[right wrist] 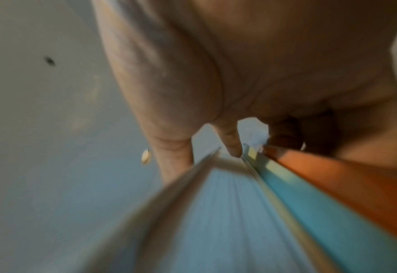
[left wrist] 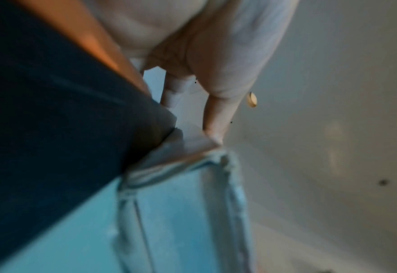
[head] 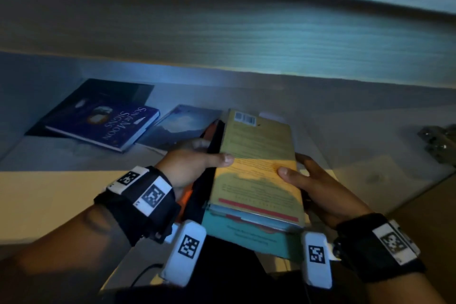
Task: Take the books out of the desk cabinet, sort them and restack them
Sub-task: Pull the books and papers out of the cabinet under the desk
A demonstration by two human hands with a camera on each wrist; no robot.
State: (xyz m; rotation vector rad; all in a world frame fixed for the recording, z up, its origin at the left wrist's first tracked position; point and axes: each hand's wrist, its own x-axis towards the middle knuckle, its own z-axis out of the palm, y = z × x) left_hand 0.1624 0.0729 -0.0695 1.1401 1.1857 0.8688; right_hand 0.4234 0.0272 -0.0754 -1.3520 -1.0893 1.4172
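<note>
So the stack of books [head: 256, 175] is sitting between both hands at the mouth of the desk cabinet [head: 222, 32], yellow back cover on top, a teal one sticking out underneath and something dark and orange along the left side. Left hand [head: 195, 163] grips the left edge, thumb laid over the yellow cover and fingers [left wrist: 212, 118] curled round the far side. Right hand [head: 318, 180] does the same on the right edge, thumb on top, fingers [right wrist: 232, 146] wrapped underneath.

What I'd worry about: the books aren't squared up. They're different sizes and staggered, so if the squeeze loosens or the pile tips, I reckon the thinner middle ones could slide out and drop. The low cabinet top overhead could also catch the stack if it's lifted too early.

Further back on the shelf [head: 74, 158], a blue book [head: 108, 126] titled "Sun & Moon Signs" lies on a larger dark book [head: 103, 94], with another pale blue book [head: 187, 121] just beside it, so there's more to fetch. A metal hinge [head: 436, 140] sits off to the right, well apart from the hands.
</note>
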